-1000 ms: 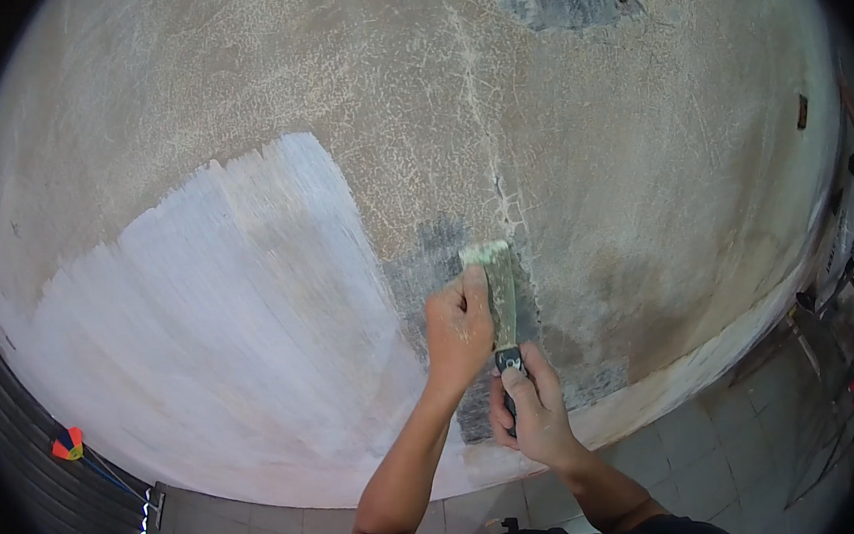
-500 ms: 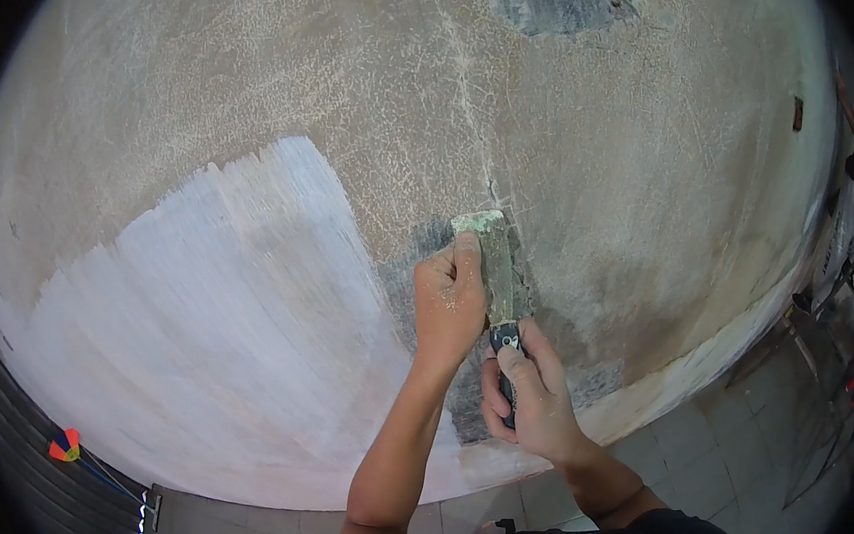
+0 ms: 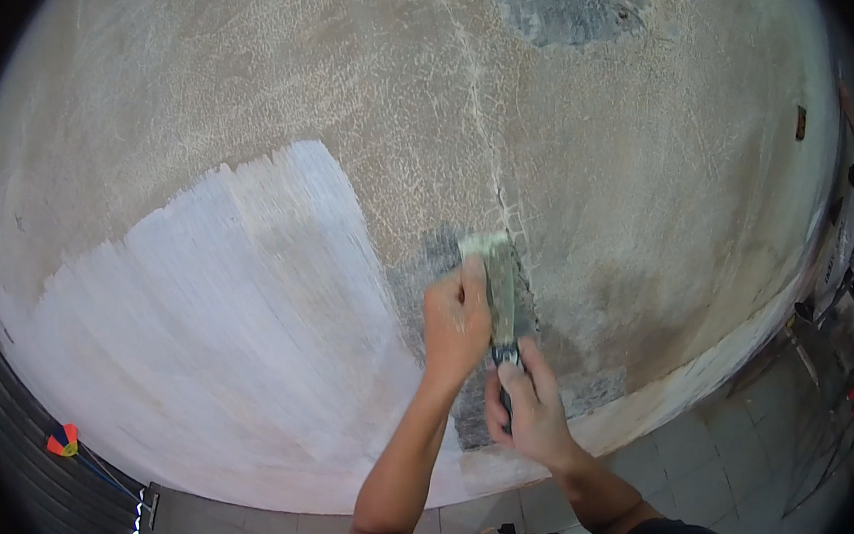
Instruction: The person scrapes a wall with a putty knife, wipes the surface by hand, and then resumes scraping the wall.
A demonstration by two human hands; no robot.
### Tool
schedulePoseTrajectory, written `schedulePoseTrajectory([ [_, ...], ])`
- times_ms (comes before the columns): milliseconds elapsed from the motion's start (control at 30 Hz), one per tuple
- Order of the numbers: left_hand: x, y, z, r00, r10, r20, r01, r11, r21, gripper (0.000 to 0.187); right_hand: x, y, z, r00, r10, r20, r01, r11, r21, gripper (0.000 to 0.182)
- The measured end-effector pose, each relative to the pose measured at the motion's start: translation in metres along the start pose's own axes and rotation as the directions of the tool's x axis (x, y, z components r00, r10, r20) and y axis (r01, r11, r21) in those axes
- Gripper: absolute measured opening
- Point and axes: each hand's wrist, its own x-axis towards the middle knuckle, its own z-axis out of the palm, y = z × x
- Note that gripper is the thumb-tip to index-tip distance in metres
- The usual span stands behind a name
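A putty knife with a pale, crusted blade end is against the wall, its blade pointing up and its dark handle down. My right hand wraps around the handle. My left hand is closed at the blade's left edge, with the thumb laid on the blade near its tip. Pale crumbs dot the back of that hand. Behind the knife lies a dark grey bare patch of the wall, and a jagged crack runs upward from it.
White paint covers the wall's lower left; the remainder is worn and beige. Another grey patch is higher up. Grey floor tiles run along the base. A stick with a coloured fan-shaped end is at left, and clutter at right.
The putty knife and both hands have moved slightly down the wall. The whole view has also shifted a little. Both hands keep their hold.
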Motion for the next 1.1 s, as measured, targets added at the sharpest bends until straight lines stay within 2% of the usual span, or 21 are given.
schedulePoseTrajectory([
  [133,-0.001,-0.002,0.002,0.999,-0.034,-0.006,0.034,0.999,-0.033,0.049,0.005,0.001,-0.002,0.999,0.018,-0.046,-0.021,0.998,-0.056,0.012],
  [167,0.012,0.011,0.001,0.999,-0.049,0.012,0.050,0.995,-0.091,0.049,0.007,-0.008,0.000,0.998,0.026,-0.052,-0.029,0.998,-0.057,0.012],
  [233,0.018,0.020,-0.001,0.998,-0.061,0.025,0.064,0.986,-0.152,0.049,0.012,-0.026,0.004,0.999,0.009,0.045,-0.011,0.999,0.039,0.009],
  [300,0.017,0.021,-0.004,0.989,-0.133,0.057,0.141,0.975,-0.173,0.049,0.011,-0.016,0.002,1.000,0.013,0.027,-0.014,1.000,0.012,0.008],
  [333,0.011,0.016,-0.005,0.990,-0.129,0.053,0.137,0.976,-0.171,0.049,0.010,-0.011,0.001,1.000,0.014,0.004,-0.014,1.000,-0.013,0.007],
  [400,-0.003,0.004,-0.006,0.996,-0.093,-0.007,0.093,0.995,-0.027,0.048,0.001,-0.001,0.000,1.000,0.028,0.011,-0.028,0.999,-0.027,0.007],
  [533,0.006,0.016,-0.009,0.998,-0.068,-0.009,0.068,0.997,-0.042,0.048,0.007,-0.019,0.008,0.999,0.038,0.020,-0.038,0.999,0.000,0.007],
  [600,0.013,0.041,-0.014,0.940,-0.315,0.131,0.339,0.907,-0.252,0.048,0.009,-0.021,0.010,0.999,0.014,0.042,-0.015,1.000,0.010,0.008],
  [633,0.011,0.033,-0.013,0.939,-0.317,0.130,0.341,0.906,-0.252,0.048,0.010,-0.015,0.009,1.000,-0.011,0.021,0.011,0.999,-0.030,0.008],
  [700,0.007,0.010,-0.009,0.991,-0.126,0.034,0.129,0.986,-0.107,0.048,0.006,-0.008,0.007,0.999,-0.041,0.001,0.041,0.997,-0.068,0.011],
  [767,0.006,0.003,-0.007,0.993,-0.113,0.030,0.115,0.989,-0.097,0.049,0.002,-0.006,0.003,0.999,0.032,0.024,-0.031,0.999,-0.017,0.011],
  [833,0.011,0.011,-0.007,0.993,-0.115,0.040,0.119,0.989,-0.086,0.049,0.011,-0.014,0.008,1.000,0.003,0.015,-0.002,1.000,-0.015,0.011],
  [900,0.023,0.024,-0.007,0.993,-0.107,0.052,0.114,0.979,-0.171,0.050,0.013,-0.022,0.009,1.000,-0.012,0.001,0.012,1.000,-0.020,0.011],
  [967,0.019,0.026,-0.006,0.990,-0.130,0.049,0.136,0.975,-0.177,0.049,0.014,-0.028,0.009,0.999,-0.033,0.029,0.033,0.999,-0.009,0.011],
  [1033,0.012,0.019,-0.006,0.988,-0.145,0.046,0.151,0.972,-0.178,0.049,0.005,-0.014,0.007,1.000,0.016,0.006,-0.016,1.000,0.001,0.011],
  [1100,0.004,0.004,-0.007,0.987,-0.157,0.039,0.160,0.984,-0.082,0.049,0.006,-0.011,0.005,0.998,0.055,-0.013,-0.055,0.998,0.013,0.010],
])
